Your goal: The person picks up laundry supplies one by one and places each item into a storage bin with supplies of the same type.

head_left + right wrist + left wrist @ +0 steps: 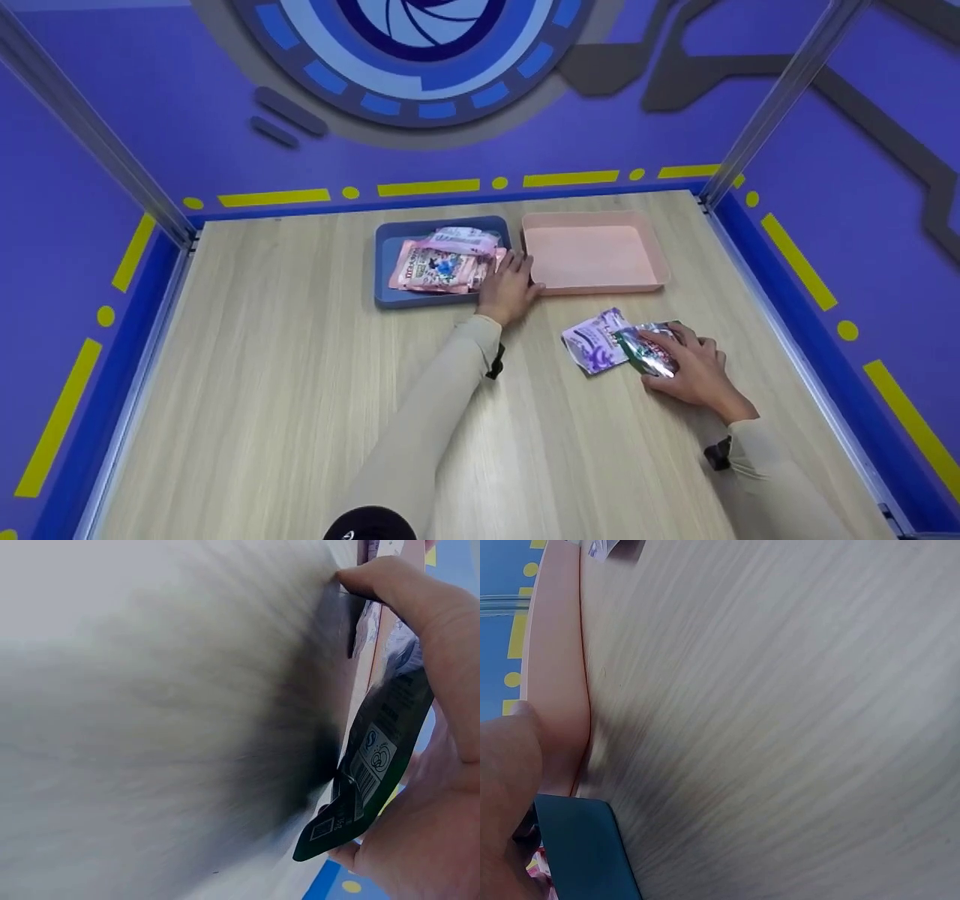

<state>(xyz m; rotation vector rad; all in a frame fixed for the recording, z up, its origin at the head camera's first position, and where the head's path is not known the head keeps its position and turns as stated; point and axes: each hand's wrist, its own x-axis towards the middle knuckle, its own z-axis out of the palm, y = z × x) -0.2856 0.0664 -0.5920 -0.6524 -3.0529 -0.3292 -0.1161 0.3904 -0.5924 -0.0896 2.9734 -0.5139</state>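
While pink packets (439, 271) lie in the blue tray (420, 301) at mid-frame, the left hand (508, 292) hides some of its right rim, finger grip impossible to tell; next comes the pink tray (589, 256), then, lower right, a purple packet (594, 345), partly behind a green packet (641, 354) clamped in the fingers of the right hand (699, 375).

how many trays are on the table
2: the blue tray, holding packets, and the pink tray, just right of it in the head view.
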